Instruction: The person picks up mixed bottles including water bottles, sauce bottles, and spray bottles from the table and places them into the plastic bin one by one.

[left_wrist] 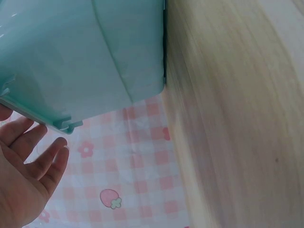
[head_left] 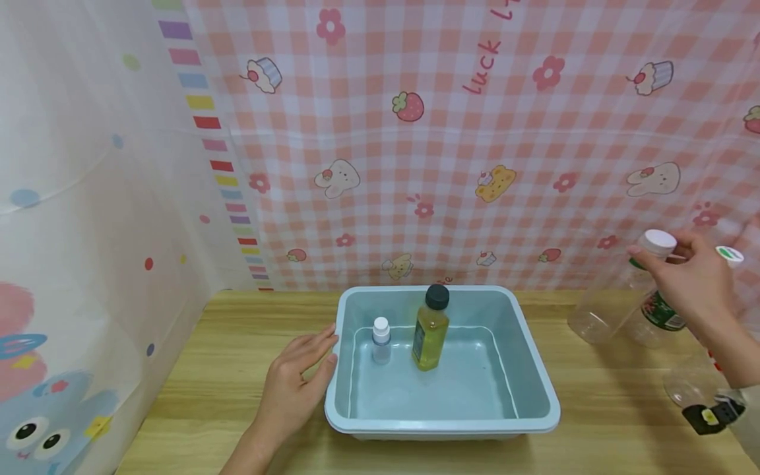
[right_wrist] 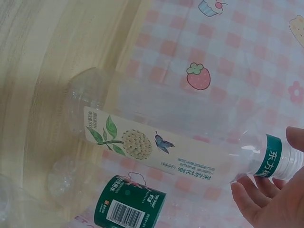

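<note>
My right hand (head_left: 697, 280) grips a tall clear plastic bottle (head_left: 602, 300) by its neck, just under the white cap. In the right wrist view the bottle (right_wrist: 156, 149) carries a pale label with a flower and a butterfly, and a green band circles its neck. Fingers of my left hand (head_left: 297, 386) touch the left rim of a light blue basin (head_left: 442, 425). From the left wrist, the hand (left_wrist: 28, 175) shows fingers loosely bent at the rim's underside. Inside the basin stand a black-capped bottle of yellow-green liquid (head_left: 430, 336) and a small white-capped clear bottle (head_left: 382, 351).
Behind the gripped bottle is another clear bottle with a dark green label (head_left: 664, 311). A further clear bottle (head_left: 689, 382) is partly hidden by my right forearm. The wooden table (head_left: 202, 369) meets a pink checked cloth (head_left: 380, 152) at the back and a pale patterned cloth (head_left: 107, 198) at left.
</note>
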A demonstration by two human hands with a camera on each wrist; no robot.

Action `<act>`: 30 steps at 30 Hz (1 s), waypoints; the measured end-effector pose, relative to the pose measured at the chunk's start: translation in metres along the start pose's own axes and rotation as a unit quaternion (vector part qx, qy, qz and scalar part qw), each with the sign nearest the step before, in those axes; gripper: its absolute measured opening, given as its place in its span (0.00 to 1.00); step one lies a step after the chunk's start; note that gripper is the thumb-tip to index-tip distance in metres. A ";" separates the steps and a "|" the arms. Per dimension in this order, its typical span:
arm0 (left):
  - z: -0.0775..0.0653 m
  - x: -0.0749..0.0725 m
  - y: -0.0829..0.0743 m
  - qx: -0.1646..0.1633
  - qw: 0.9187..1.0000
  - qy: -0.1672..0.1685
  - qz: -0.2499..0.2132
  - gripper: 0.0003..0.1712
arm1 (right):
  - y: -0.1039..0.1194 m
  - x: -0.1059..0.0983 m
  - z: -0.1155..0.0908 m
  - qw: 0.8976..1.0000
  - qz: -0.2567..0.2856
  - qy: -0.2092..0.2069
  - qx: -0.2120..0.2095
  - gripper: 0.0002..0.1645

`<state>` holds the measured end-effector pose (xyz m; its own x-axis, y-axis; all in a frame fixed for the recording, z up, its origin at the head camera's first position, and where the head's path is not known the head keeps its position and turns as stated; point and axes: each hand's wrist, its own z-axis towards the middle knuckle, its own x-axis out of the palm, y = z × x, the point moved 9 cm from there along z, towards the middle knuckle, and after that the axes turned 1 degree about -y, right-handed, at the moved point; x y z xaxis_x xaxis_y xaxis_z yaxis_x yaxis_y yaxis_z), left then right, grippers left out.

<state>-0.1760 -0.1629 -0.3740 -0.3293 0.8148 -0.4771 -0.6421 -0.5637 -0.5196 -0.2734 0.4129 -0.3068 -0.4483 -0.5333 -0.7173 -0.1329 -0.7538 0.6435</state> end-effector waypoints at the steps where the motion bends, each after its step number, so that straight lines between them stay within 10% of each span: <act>1: 0.000 0.000 0.000 0.003 1.000 -0.001 0.001 0.19 | 0.000 0.000 0.000 1.000 -0.001 -0.001 0.001 0.49; 30: 0.000 -0.001 -0.002 0.001 1.000 -0.005 0.007 0.19 | 0.019 -0.007 -0.012 0.999 0.028 -0.018 -0.012 0.46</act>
<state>-0.1739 -0.1628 -0.3724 -0.3449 0.8077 -0.4782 -0.6388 -0.5753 -0.5109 -0.2622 0.3975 -0.2932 -0.4862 -0.5614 -0.6697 -0.0859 -0.7320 0.6759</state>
